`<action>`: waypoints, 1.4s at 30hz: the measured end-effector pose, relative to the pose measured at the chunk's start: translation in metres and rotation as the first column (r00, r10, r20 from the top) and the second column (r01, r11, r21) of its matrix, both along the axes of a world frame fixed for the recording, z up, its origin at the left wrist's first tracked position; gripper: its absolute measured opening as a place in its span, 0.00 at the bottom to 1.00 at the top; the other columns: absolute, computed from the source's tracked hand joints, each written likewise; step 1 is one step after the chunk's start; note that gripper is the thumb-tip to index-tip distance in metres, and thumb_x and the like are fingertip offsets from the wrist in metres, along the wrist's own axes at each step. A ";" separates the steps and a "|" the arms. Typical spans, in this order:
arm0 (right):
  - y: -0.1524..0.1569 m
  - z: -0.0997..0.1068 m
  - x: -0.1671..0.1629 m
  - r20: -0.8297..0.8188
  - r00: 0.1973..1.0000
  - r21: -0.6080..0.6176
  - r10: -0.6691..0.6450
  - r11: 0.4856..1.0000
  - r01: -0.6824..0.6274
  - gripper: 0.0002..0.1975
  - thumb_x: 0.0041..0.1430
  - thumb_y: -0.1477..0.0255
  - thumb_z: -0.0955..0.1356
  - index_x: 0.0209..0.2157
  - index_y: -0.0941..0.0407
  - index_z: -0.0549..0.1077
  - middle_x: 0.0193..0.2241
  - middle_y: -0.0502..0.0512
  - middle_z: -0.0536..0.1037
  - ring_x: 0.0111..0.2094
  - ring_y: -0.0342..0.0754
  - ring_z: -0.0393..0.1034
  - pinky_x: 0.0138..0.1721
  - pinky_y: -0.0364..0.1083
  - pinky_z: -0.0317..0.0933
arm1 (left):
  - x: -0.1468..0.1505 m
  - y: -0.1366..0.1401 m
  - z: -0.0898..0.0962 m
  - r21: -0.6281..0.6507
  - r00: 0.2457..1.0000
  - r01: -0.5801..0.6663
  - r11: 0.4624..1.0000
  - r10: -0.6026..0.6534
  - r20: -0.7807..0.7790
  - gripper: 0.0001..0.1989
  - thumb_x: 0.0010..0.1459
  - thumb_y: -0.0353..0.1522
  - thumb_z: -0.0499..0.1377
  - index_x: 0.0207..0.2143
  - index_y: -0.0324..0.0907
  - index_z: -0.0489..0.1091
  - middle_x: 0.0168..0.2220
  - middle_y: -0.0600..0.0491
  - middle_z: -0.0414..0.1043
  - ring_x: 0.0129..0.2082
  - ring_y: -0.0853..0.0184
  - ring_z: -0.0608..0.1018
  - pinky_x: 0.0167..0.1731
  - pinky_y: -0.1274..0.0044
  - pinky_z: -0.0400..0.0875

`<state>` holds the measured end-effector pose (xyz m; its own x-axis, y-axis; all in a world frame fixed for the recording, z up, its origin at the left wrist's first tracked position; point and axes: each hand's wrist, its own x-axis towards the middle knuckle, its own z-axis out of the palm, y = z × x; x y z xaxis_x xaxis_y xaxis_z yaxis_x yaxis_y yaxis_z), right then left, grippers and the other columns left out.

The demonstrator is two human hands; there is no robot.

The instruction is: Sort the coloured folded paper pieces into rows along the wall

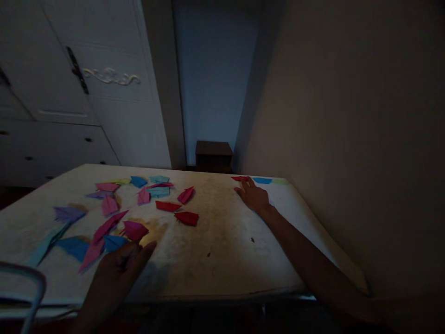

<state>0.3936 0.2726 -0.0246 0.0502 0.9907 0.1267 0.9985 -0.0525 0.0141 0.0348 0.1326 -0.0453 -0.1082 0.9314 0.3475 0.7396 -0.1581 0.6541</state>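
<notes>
Right hand (255, 197) — seen right of centre; its fingers are extended and slightly spread, the thumb held apart, and a red folded paper (236, 178) is touched by the fingertips at the far edge of the table (229, 273). Blue folded paper (262, 180) and pale green folded paper (280, 182): laid in a row to its right. Left hand (121, 264) — seen at lower left, fingers curled, thumb extended; whether anything is pinched cannot be told. Magenta folded paper (135, 230): placed just beyond it. Assorted coloured papers (110, 205): scattered across the left of the frame.
</notes>
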 end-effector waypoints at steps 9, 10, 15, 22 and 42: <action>-0.028 0.003 -0.022 -0.156 0.976 0.111 0.152 0.985 -0.136 0.22 0.67 0.57 0.54 0.36 0.54 0.72 0.37 0.55 0.77 0.34 0.49 0.72 0.31 0.45 0.57 | 0.014 -0.005 0.015 -0.029 0.973 0.142 0.989 -0.134 0.186 0.22 0.56 0.42 0.52 0.16 0.44 0.48 0.16 0.61 0.45 0.16 0.73 0.54 0.17 0.78 0.50; -0.032 0.003 -0.027 -0.161 0.971 0.100 0.175 0.982 -0.160 0.22 0.67 0.57 0.54 0.32 0.54 0.71 0.31 0.54 0.77 0.31 0.48 0.72 0.30 0.44 0.56 | 0.013 -0.005 0.014 -0.019 0.967 0.157 0.987 -0.150 0.205 0.22 0.57 0.42 0.52 0.16 0.44 0.48 0.16 0.61 0.45 0.17 0.73 0.54 0.18 0.78 0.50; -0.053 0.001 -0.050 -0.202 0.932 0.029 0.301 0.953 -0.302 0.26 0.65 0.54 0.54 0.23 0.53 0.70 0.23 0.51 0.77 0.27 0.48 0.71 0.28 0.43 0.53 | 0.006 -0.012 0.015 0.029 0.942 0.199 0.980 -0.199 0.270 0.22 0.58 0.41 0.52 0.16 0.44 0.46 0.16 0.61 0.44 0.17 0.74 0.52 0.18 0.78 0.49; -0.068 0.002 -0.059 -0.226 0.928 -0.061 0.297 0.946 -0.318 0.27 0.63 0.52 0.52 0.22 0.51 0.71 0.25 0.51 0.79 0.29 0.50 0.73 0.28 0.44 0.57 | -0.053 -0.019 0.042 0.081 0.990 0.125 0.989 -0.129 0.054 0.21 0.59 0.40 0.53 0.17 0.42 0.51 0.17 0.61 0.50 0.18 0.75 0.57 0.20 0.80 0.52; -0.086 -0.003 -0.061 -0.319 0.906 -0.089 0.276 0.943 -0.319 0.27 0.55 0.45 0.55 0.22 0.47 0.73 0.28 0.54 0.80 0.33 0.57 0.75 0.33 0.51 0.65 | -0.164 0.017 0.045 -0.302 0.741 0.267 0.915 -0.396 -0.542 0.15 0.61 0.27 0.53 0.48 0.42 0.72 0.51 0.48 0.74 0.48 0.63 0.76 0.46 0.75 0.68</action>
